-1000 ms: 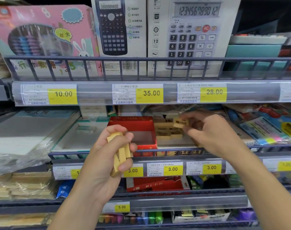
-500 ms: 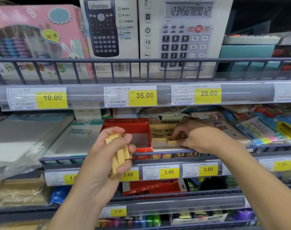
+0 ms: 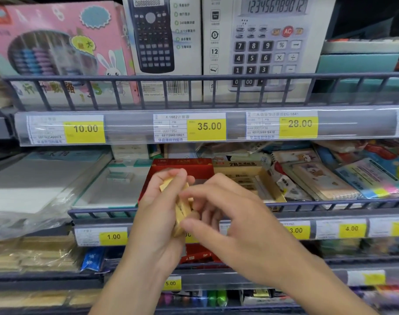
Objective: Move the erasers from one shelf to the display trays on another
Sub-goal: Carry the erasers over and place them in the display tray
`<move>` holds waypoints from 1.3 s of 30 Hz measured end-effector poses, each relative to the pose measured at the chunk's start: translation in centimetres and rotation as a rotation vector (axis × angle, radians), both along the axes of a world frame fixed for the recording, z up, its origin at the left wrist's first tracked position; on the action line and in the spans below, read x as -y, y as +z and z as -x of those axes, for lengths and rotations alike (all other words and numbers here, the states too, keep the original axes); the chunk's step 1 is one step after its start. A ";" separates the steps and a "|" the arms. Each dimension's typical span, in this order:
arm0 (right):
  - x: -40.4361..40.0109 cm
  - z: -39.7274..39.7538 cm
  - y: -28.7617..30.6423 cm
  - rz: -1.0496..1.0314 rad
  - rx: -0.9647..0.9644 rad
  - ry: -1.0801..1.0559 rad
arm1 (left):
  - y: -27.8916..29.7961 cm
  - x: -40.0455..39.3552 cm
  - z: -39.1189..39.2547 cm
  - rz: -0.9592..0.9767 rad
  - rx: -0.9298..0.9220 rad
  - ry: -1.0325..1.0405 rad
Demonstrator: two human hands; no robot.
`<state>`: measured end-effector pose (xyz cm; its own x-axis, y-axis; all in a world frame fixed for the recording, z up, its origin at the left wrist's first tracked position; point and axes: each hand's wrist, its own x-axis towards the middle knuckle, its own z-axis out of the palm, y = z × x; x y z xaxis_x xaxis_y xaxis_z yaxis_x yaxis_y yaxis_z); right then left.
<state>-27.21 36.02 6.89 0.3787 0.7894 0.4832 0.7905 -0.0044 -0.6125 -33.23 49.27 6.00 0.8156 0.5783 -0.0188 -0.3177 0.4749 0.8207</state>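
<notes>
My left hand point(image 3: 158, 214) grips a stack of tan wrapped erasers point(image 3: 181, 210) in front of the middle shelf. My right hand point(image 3: 230, 223) is right beside it, fingers curled and reaching at the stack's lower end; whether it pinches an eraser is hidden. Behind the hands stand a red display tray point(image 3: 182, 167) and, to its right, a tan display tray point(image 3: 265, 176) marked 2B holding several erasers point(image 3: 246, 180).
A wire rail point(image 3: 103, 211) fronts the middle shelf, with price tags below. Plastic-wrapped paper packs point(image 3: 35, 192) lie left, notebooks and sticky notes point(image 3: 353, 178) right. Calculator boxes point(image 3: 269, 42) and a pink abacus box point(image 3: 57, 48) fill the upper shelf.
My right hand has left the tan tray and come back down-left to the eraser stack in my left hand. The left hand kept holding its stack.
</notes>
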 end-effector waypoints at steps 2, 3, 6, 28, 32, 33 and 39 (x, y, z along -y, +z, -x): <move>-0.5 0.2 0.0 0.004 -0.021 -0.052 | 0.0 0.1 0.0 0.003 -0.009 0.027; -0.7 0.2 0.2 0.012 -0.032 -0.070 | 0.1 0.2 0.0 -0.013 -0.014 0.043; -1.1 0.4 0.4 0.052 -0.039 -0.088 | 0.0 0.1 0.0 -0.075 -0.023 0.074; -0.7 -0.6 -0.1 -0.322 -0.584 -0.112 | -0.8 -1.5 0.9 -0.396 -0.121 0.025; -0.6 -1.7 -0.3 -0.382 -0.648 -0.037 | -0.9 -2.1 1.6 -0.414 -0.117 -0.123; -0.6 -1.9 -0.5 -0.383 -0.653 -0.022 | -0.9 -2.2 1.7 -0.420 -0.110 -0.151; -0.5 -2.1 -0.7 -0.417 -0.603 0.166 | -1.0 -2.2 2.1 -0.314 -0.021 -0.311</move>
<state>-25.14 36.51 6.15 0.5647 0.6561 0.5007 0.2873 0.4125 -0.8645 -35.29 51.44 5.03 0.9531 0.2855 0.1000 -0.1806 0.2717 0.9453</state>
